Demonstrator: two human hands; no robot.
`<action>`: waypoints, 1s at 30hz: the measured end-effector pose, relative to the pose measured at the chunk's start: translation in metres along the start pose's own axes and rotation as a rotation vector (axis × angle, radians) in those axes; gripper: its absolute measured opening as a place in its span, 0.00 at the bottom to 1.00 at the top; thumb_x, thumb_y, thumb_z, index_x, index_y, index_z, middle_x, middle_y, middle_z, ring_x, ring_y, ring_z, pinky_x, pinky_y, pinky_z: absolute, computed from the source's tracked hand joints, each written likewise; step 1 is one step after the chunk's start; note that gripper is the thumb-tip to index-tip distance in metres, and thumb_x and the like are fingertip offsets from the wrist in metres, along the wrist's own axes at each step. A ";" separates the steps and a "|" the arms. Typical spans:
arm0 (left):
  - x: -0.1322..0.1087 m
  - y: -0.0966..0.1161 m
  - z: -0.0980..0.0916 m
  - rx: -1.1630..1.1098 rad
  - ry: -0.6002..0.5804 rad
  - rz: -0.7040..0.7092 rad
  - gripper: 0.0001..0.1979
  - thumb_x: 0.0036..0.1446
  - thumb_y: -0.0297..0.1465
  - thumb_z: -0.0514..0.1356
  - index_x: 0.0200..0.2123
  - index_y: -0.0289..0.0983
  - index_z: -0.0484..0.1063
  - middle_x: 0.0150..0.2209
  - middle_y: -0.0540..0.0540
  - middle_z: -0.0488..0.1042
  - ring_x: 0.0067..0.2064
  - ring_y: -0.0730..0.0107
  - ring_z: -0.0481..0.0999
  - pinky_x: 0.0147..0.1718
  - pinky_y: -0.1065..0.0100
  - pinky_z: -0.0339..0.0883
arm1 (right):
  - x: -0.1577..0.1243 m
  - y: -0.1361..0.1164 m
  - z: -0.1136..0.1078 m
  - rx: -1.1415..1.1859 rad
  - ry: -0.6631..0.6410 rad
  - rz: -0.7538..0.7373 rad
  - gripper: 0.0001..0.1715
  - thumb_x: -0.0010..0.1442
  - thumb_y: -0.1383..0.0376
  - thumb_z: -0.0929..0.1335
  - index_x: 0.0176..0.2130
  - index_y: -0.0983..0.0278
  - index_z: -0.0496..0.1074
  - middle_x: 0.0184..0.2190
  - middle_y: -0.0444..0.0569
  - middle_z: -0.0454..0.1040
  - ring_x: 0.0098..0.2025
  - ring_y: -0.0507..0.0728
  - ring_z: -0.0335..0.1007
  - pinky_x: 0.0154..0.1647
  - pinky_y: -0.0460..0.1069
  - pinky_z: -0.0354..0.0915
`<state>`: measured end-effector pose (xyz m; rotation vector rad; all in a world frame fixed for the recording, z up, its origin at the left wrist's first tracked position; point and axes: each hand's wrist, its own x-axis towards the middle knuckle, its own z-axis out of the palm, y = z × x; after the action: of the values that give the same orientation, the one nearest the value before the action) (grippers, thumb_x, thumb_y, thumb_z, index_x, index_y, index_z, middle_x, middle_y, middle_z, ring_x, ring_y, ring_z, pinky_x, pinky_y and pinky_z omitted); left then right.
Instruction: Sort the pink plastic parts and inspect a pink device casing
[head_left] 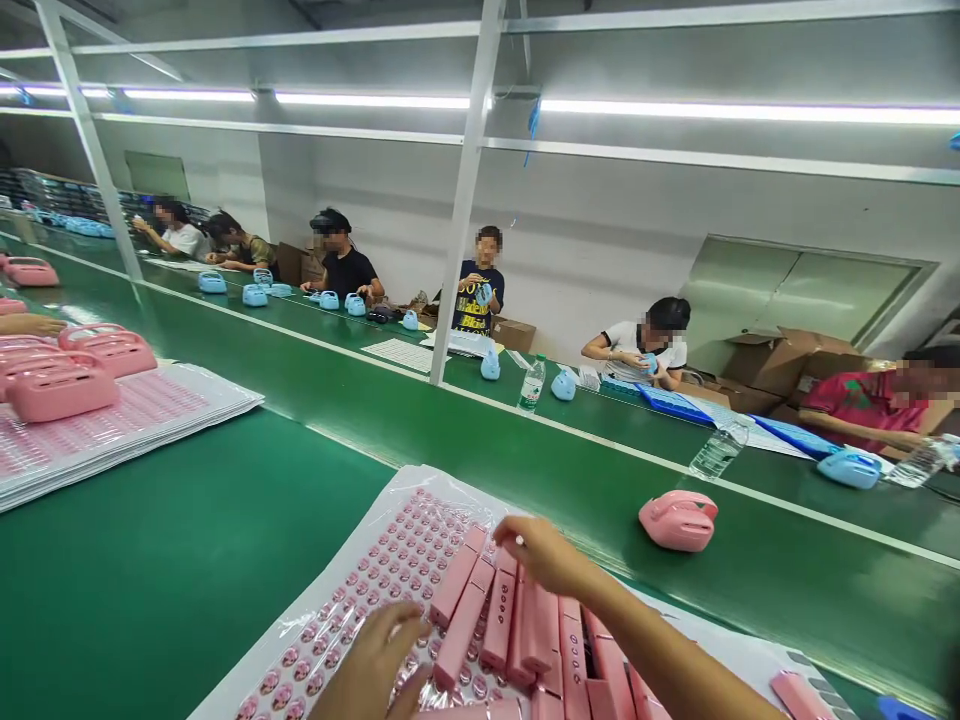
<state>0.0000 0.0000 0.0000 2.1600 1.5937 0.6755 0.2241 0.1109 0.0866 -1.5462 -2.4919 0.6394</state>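
Note:
Several slim pink plastic bars (pixel 461 625), some with small round marks, lie in a loose heap on a sheet of round pink stickers (pixel 337 615). My left hand (pixel 379 660) is beside the heap's left side, its fingers apart and nothing visible in them. Over the far end of the bars is my right hand (pixel 547 560), its fingers bent inward in a pinch. A tiny pale spot shows at those fingertips; I cannot make out what it is. Part of the heap is hidden behind my right forearm.
A pink handled case (pixel 679 520) sits on the green bench (pixel 187 560) to the right. More pink cases (pixel 64 385) rest on sticker sheets at left, near another person's hand (pixel 30 324). Across the rail, several people handle blue cases; bottles (pixel 532 385) stand nearby. A metal post (pixel 469 190) rises ahead.

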 end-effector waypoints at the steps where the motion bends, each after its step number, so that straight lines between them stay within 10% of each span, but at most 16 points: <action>1: 0.014 -0.008 0.003 0.059 -0.017 -0.061 0.18 0.61 0.33 0.47 0.51 0.42 0.69 0.55 0.42 0.66 0.57 0.62 0.64 0.54 0.60 0.63 | 0.024 0.005 0.004 -0.028 0.019 0.019 0.11 0.63 0.69 0.62 0.43 0.65 0.72 0.44 0.52 0.75 0.47 0.57 0.70 0.50 0.55 0.64; 9: 0.128 -0.041 -0.011 0.340 -0.040 -0.080 0.32 0.52 0.14 0.49 0.61 0.32 0.55 0.65 0.39 0.50 0.65 0.54 0.44 0.61 0.49 0.47 | 0.070 0.005 0.042 -0.150 -0.075 -0.190 0.10 0.62 0.62 0.65 0.40 0.66 0.72 0.39 0.48 0.75 0.43 0.57 0.72 0.47 0.58 0.67; 13: 0.159 -0.048 -0.009 0.399 -0.052 0.000 0.25 0.53 0.17 0.55 0.55 0.32 0.63 0.53 0.39 0.69 0.58 0.51 0.61 0.59 0.43 0.49 | 0.077 0.014 0.041 -0.152 -0.030 -0.182 0.09 0.63 0.63 0.64 0.38 0.66 0.73 0.36 0.47 0.76 0.40 0.55 0.73 0.44 0.56 0.69; 22: 0.106 -0.036 0.014 0.388 0.031 0.084 0.17 0.52 0.15 0.51 0.33 0.39 0.73 0.35 0.47 0.73 0.39 0.60 0.71 0.40 0.58 0.65 | 0.139 0.006 0.042 -0.067 0.075 -0.118 0.09 0.63 0.63 0.65 0.39 0.66 0.72 0.41 0.48 0.75 0.46 0.57 0.70 0.48 0.58 0.66; 30: 0.069 -0.029 0.038 0.390 0.118 0.014 0.19 0.54 0.16 0.52 0.45 0.37 0.73 0.46 0.41 0.73 0.50 0.56 0.70 0.53 0.50 0.60 | 0.173 -0.030 0.073 0.009 0.067 -0.007 0.18 0.62 0.62 0.66 0.51 0.65 0.66 0.43 0.49 0.73 0.43 0.57 0.72 0.44 0.57 0.70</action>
<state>0.0166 0.0741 -0.0358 2.4426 1.9060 0.5388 0.0947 0.2312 0.0161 -1.5296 -2.4413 0.5872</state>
